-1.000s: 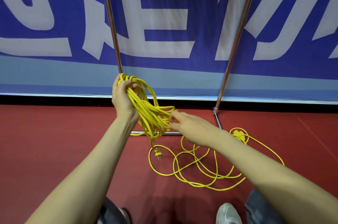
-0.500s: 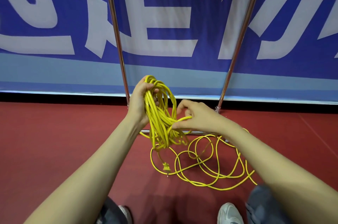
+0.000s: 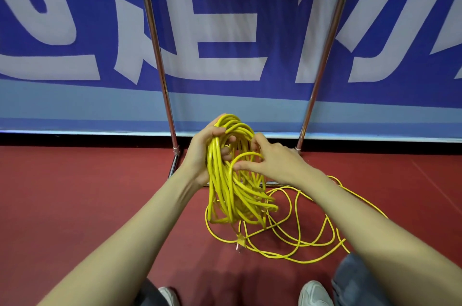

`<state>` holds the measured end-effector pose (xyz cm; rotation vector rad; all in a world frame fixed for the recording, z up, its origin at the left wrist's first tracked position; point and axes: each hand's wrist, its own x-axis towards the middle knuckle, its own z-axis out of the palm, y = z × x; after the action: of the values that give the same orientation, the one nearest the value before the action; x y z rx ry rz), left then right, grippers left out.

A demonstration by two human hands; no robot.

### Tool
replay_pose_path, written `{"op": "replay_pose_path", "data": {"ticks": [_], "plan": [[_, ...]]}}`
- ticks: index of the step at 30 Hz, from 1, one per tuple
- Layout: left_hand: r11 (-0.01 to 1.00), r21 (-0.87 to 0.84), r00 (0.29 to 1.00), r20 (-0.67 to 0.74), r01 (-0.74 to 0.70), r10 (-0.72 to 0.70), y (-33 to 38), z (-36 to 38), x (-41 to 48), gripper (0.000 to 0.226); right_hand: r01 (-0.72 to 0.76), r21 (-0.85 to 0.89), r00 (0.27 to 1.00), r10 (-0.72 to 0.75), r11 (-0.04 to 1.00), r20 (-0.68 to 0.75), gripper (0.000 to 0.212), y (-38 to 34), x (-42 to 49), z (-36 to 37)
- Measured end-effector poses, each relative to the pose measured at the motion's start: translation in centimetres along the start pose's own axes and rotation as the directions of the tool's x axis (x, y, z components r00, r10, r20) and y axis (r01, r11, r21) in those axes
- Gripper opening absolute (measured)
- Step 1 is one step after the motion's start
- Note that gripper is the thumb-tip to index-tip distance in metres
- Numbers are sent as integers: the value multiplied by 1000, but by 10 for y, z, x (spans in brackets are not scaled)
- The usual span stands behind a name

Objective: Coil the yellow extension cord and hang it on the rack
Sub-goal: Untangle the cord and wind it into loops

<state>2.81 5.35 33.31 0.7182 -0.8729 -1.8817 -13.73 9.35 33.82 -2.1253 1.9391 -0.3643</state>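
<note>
My left hand [image 3: 200, 153] grips the top of a hanging bundle of loops of the yellow extension cord [image 3: 225, 188]. My right hand [image 3: 272, 163] pinches a fresh loop of the cord right beside the bundle, close to my left fingers. The rest of the cord lies in loose loops on the red floor [image 3: 300, 240] below and to the right. Its yellow plug [image 3: 241, 240] dangles just above the floor under the bundle. The rack shows as two chrome uprights, a left upright [image 3: 155, 50] and a right upright [image 3: 325, 50], behind my hands.
The rack's base bar [image 3: 175, 163] runs along the floor by my left wrist. A blue and white banner [image 3: 225, 30] covers the wall behind. My shoes [image 3: 313, 293] and jeans show at the bottom edge.
My right hand has brought another loop of cord up and left to the bundle. Both hands have shifted slightly right, and the loose cord on the floor has been drawn in.
</note>
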Motion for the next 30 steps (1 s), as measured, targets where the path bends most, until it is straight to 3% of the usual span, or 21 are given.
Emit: {"op": "replay_pose_path", "data": {"ticks": [2,4,5,7,8,10,11,13,15,17,20,22,24,26,30], "plan": [[1000,-6,1000,-12,12,-12,0,0,0,35,-63,62,998,64,996,-2,70,0,2,-3],[1000,-1,1000,-19,10,-10,-1,1,-1,36,-70,283,998,66,957,22,64,0,3,-10],[1000,12,1000,-18,9,-9,-2,0,-1,37,-29,457,998,4,889,55,54,0,2,-15],[999,49,1000,3,8,-9,-3,-2,0,38,35,769,984,-157,638,86,34,3,-1,-30],[998,66,1000,27,9,-11,-3,-2,-1,37,44,849,973,-217,527,84,29,5,-3,-36],[994,111,997,79,-12,3,-3,0,-4,36,84,896,951,-303,437,58,24,4,-6,-44],[991,131,996,93,-20,7,-4,2,-6,35,118,885,945,-326,449,39,22,2,-7,-44],[990,138,994,104,13,-28,-7,7,-10,30,210,793,949,-315,571,-24,22,-1,-5,-38],[987,148,989,121,63,-82,-13,12,-11,38,311,578,949,-275,755,-152,23,-2,-1,-33],[970,231,981,157,77,-115,-16,19,-13,44,342,373,924,-237,863,-299,30,-1,0,-31],[961,276,973,209,37,-97,-20,22,-16,24,215,151,906,-139,965,-399,48,4,-1,-34],[958,284,968,227,43,-110,-22,18,-16,43,40,100,943,-4,994,-333,64,9,0,-34],[939,338,974,189,56,-126,-24,13,-14,60,-78,87,969,96,993,-226,73,13,4,-29],[929,362,977,160,75,-142,-23,12,-14,66,-79,207,987,106,975,-123,71,17,7,-24],[933,353,973,177,75,-146,-17,11,-17,72,75,515,993,-111,854,40,36,42,6,-29]]}}
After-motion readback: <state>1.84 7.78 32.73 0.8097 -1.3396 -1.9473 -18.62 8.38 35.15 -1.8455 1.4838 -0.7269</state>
